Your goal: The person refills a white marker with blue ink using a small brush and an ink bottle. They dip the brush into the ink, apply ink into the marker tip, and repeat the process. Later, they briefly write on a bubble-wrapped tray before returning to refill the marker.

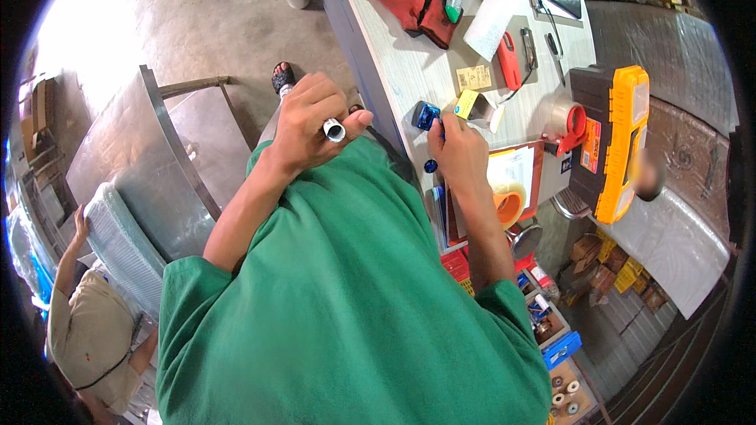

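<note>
Tube: short white plastic tube [334, 130], open end up, held beside the pale wooden bench [409, 71] edge.
Left hand [309, 122]: grip clenched round the tube.
Right hand [457, 149]: fingertips pinching a small blue block [426, 116] (on the bench).
Nearby: yellow card [467, 103], red tape dispenser [568, 123].

The person wears a plain green short-sleeved shirt [346, 307] of smooth cloth that fills the lower middle of the frame. Its two sleeves end above the elbows, with hemmed edges at lower left and lower right. Both forearms are bare; the left hand [309, 122] and right hand [458, 153], near the frame's centre, carry no gloves, rings or watch.
</note>
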Motion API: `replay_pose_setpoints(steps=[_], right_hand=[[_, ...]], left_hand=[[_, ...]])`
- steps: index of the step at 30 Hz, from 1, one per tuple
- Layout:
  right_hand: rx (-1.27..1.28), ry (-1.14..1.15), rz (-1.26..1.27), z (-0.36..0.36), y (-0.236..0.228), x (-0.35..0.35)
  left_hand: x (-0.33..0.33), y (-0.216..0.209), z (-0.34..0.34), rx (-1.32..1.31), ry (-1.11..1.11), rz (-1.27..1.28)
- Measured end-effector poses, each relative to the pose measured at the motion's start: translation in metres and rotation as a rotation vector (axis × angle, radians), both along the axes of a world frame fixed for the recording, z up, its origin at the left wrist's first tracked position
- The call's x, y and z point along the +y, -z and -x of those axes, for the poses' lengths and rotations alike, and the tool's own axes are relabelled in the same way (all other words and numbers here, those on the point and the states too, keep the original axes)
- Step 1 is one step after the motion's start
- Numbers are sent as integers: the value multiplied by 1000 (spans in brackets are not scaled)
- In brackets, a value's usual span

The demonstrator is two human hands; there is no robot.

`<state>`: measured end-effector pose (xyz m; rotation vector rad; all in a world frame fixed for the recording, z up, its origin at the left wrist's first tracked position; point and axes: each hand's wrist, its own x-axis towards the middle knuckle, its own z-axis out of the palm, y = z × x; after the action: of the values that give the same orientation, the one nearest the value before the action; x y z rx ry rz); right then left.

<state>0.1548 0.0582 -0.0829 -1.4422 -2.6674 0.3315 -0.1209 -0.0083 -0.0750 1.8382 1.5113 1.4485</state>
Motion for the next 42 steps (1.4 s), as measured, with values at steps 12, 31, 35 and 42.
replay_pose_setpoints(steps=[12, 31, 35, 42], right_hand=[[50, -56, 62, -1, 0, 7], [43, -76, 22, -1, -4, 7], [50, -77, 28, -2, -3, 7], [89, -96, 42, -1, -3, 7]], left_hand=[[-8, 3, 8, 32, -35, 9], [-4, 3, 5, 14, -29, -14], [-3, 3, 5, 11, -30, -16], [-4, 5, 6, 17, -42, -13]])
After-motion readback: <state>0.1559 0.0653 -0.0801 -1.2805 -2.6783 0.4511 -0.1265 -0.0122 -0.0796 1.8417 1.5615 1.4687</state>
